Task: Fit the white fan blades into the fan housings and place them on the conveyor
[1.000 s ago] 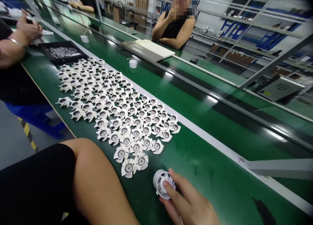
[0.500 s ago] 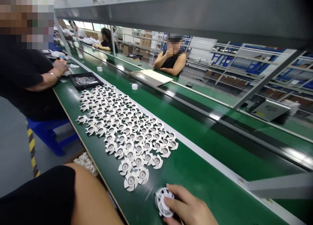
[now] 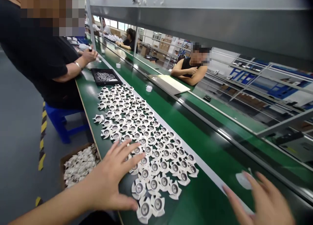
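Observation:
Many white fan wheels (image 3: 154,167) with dark round hubs lie in close rows on the green bench (image 3: 193,205). Over their left front part my left hand (image 3: 117,176) is spread, fingers apart, holding nothing. My right hand (image 3: 261,199) is at the lower right, blurred, with its fingers apart and nothing gripped. Just beyond its fingertips a white round part (image 3: 244,180) with a thin stem is on the green belt (image 3: 215,156); whether the fingers touch it I cannot tell.
A black tray (image 3: 106,77) of small pieces stands behind the wheels. A person in black (image 3: 49,55) works at the left by a blue stool (image 3: 61,123). On the floor is a box of white parts (image 3: 81,164). An overhead shelf (image 3: 195,22) spans the top.
My left hand has come into view over the wheels. My right hand has let go of the white round part and moved right. The view has shifted, and the box shows more.

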The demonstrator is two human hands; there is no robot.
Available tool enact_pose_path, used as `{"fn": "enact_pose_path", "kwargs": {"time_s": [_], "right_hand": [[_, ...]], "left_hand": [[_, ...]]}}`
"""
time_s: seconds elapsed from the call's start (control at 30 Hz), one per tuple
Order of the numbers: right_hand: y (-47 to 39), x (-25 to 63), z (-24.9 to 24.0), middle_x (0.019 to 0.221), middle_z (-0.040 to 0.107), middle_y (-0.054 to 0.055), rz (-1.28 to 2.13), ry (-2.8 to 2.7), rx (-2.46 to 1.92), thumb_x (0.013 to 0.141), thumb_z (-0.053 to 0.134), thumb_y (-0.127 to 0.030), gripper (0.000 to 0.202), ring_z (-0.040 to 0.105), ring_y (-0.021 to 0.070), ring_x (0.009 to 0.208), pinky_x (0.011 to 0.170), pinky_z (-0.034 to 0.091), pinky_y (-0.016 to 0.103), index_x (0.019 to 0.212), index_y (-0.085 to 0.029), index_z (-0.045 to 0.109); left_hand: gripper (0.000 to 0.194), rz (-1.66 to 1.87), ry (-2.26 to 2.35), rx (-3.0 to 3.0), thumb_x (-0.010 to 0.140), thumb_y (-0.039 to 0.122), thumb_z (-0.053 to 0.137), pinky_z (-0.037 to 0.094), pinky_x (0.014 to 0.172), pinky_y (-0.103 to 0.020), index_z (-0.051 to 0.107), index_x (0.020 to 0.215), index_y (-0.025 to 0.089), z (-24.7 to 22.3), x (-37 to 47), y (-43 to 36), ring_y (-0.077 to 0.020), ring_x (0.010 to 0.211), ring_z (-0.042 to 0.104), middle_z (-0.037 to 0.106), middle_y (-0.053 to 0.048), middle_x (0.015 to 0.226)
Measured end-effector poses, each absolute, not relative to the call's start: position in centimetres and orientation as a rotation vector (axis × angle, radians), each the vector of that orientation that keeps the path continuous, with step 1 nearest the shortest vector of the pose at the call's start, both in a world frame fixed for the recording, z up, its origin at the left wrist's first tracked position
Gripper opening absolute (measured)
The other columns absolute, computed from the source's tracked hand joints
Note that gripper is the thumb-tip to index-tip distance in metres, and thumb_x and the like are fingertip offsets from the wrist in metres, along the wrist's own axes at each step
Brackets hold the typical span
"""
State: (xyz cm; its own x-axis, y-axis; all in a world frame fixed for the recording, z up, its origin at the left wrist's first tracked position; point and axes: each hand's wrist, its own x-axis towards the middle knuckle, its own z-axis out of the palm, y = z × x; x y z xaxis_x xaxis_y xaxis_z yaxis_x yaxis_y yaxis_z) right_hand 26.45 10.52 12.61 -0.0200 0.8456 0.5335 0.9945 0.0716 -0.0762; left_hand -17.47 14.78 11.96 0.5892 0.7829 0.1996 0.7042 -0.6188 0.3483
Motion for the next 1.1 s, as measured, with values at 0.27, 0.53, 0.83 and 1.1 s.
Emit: {"fn": "enact_pose_path", "kwargs": {"time_s": [0.27,0.53,0.83,1.1], "right_hand": [[25.3,14.9,13.1,0.162,0.019,0.009,0.14,-2.6,-1.467,0.096,0.04,-0.061,0.068,0.016,0.0352,0.149,0.116,0.024,0.06,0.154,-0.026,0.03],[26.1,13.7,11.7,0.162,0.02,0.006,0.133,-2.795,-1.323,0.09,0.046,-0.069,0.073,0.023,0.0385,0.146,0.112,0.031,0.06,0.153,-0.033,0.032],[20.9,16.9,11.4,0.163,0.017,0.005,0.2,-2.679,-1.429,0.09,0.045,-0.069,0.073,0.026,0.0367,0.145,0.115,0.027,0.059,0.152,-0.033,0.034],[14.9,21.0,10.9,0.162,0.02,0.004,0.186,-2.505,-1.635,0.091,0.047,-0.066,0.069,0.028,0.0375,0.144,0.113,0.031,0.059,0.151,-0.034,0.037]], "left_hand": [[0.114,0.265,1.257,2.489,0.061,0.094,0.054,-0.009,0.104,-0.08,0.019,0.155,0.039,11.5,-14.2,17.8,-0.0552,0.142,-0.004,0.004,-0.005,0.164],[0.114,0.228,1.21,2.408,0.06,0.094,0.054,-0.008,0.1,-0.083,0.018,0.154,0.041,12.1,-12.9,17.4,-0.0564,0.141,-0.005,0.004,-0.006,0.163],[0.108,0.141,1.123,2.433,0.064,0.095,0.046,-0.008,0.101,-0.083,0.02,0.154,0.04,12.2,-10.1,15.6,-0.0569,0.141,-0.004,0.006,-0.006,0.163],[0.109,0.007,0.937,2.527,0.065,0.095,0.046,-0.001,0.103,-0.083,0.02,0.155,0.037,12.8,-6.5,14.4,-0.0556,0.142,-0.006,0.003,-0.006,0.164]]}}
